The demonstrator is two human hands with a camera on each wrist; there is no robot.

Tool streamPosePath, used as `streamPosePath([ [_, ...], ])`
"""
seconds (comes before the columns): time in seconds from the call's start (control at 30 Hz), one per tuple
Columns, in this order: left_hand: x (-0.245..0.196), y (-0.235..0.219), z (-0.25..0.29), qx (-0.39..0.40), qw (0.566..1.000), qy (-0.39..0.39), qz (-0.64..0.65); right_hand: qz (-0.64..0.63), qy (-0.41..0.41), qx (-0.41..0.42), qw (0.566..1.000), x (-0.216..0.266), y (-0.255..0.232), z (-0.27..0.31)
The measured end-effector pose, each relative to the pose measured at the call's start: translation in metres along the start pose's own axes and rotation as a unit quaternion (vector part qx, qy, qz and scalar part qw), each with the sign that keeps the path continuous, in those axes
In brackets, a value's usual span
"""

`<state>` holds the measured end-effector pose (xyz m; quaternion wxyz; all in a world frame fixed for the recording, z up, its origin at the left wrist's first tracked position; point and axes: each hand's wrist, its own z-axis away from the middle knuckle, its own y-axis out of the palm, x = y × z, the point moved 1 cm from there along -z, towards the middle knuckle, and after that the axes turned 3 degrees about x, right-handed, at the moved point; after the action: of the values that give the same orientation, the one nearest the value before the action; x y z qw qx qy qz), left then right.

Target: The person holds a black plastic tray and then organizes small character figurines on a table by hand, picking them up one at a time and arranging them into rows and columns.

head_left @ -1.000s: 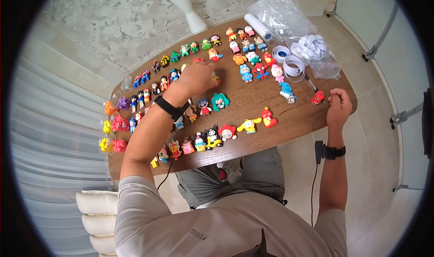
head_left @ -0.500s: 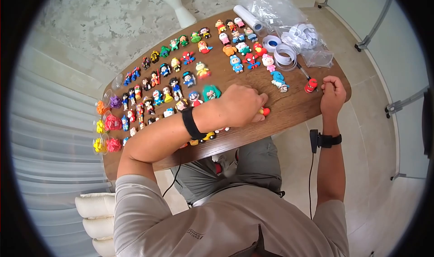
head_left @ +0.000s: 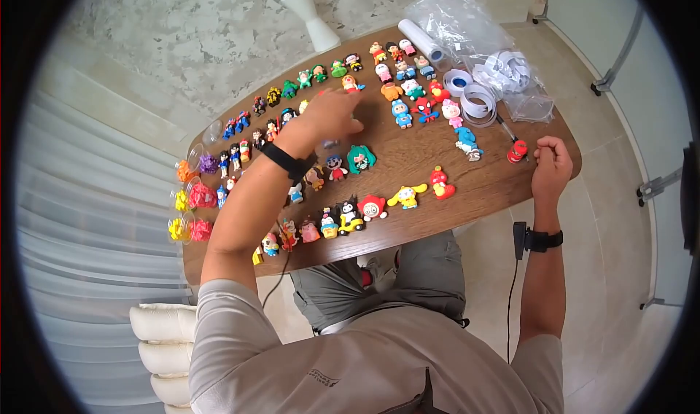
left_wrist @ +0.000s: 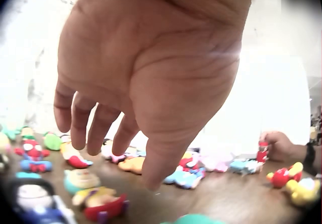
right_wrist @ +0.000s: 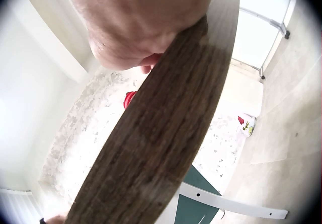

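Observation:
My left hand (head_left: 332, 119) is over the rows of small figures left of the table's middle. In the left wrist view the palm (left_wrist: 146, 68) faces the camera with fingers and thumb spread, holding nothing. A figure with a teal head and red base (left_wrist: 100, 201) lies below it, beside a Spider-Man figure (left_wrist: 33, 156). My right hand (head_left: 552, 168) rests at the right table edge, fingers loosely curled and empty, near a red item (head_left: 517, 151) with a black stick. The right wrist view shows part of that hand (right_wrist: 146, 22) beside the table edge (right_wrist: 156, 113).
A red figure (head_left: 441, 184) and a yellow long-eared figure (head_left: 407, 196) lie near the front edge. White tape rolls (head_left: 477, 106), a white tube (head_left: 421, 40) and clear plastic bags (head_left: 456, 20) are at the back right. Cups of coloured pieces (head_left: 200, 195) stand at the left.
From over the red figure near the front edge, my left hand has moved back and left over the rows. That figure is now uncovered. My right hand remains at the right edge.

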<state>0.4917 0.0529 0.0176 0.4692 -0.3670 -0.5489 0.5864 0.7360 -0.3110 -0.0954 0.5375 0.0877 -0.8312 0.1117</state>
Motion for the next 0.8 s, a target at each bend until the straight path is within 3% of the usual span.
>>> streamPosePath([
  [0.13,0.016,0.017,0.006,0.097,0.995,-0.031,0.02,0.014,-0.001,-0.006,1.0,0.001,0.0,0.001],
  [0.23,0.012,0.018,0.008,0.056,0.997,-0.039,0.038,0.017,0.003,-0.006,1.0,0.002,0.001,0.001],
  [0.33,-0.013,0.014,0.006,-0.041,0.998,-0.027,0.034,0.017,0.001,-0.007,1.0,0.002,0.001,0.0],
  [0.43,-0.067,-0.003,0.004,-0.095,0.99,0.076,0.078,0.014,-0.001,-0.004,1.0,0.001,0.001,0.0],
  [0.57,-0.117,-0.007,-0.01,-0.089,0.984,0.126,0.09,0.015,0.002,-0.005,1.0,0.003,0.001,0.0],
  [0.8,-0.124,0.015,-0.028,-0.077,0.983,0.135,0.099,0.017,0.006,-0.005,1.0,0.002,0.001,0.0],
])
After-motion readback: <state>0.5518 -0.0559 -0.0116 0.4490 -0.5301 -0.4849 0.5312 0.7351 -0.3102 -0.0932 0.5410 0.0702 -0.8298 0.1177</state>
